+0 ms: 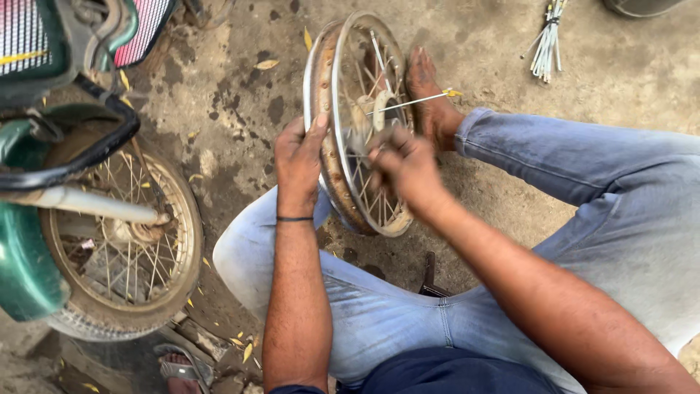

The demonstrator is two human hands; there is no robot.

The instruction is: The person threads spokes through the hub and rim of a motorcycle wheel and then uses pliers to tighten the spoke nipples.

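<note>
A bare, rusty wheel rim (326, 109) with thin metal spokes stands upright on the ground between my knees. My left hand (297, 162) grips its left edge, thumb hooked over the rim. Over the hub area, my right hand (403, 162) is blurred and pinches a loose spoke (415, 100) that sticks out to the upper right. My bare foot (430, 98) rests on the ground behind the rim. I sit in light blue jeans.
A green motorcycle's spoked rear wheel (124, 248) with its tyre stands at the left. A bundle of loose spokes (547, 44) lies at the top right on the stained concrete. Another person's sandalled foot (179, 365) shows at the bottom left.
</note>
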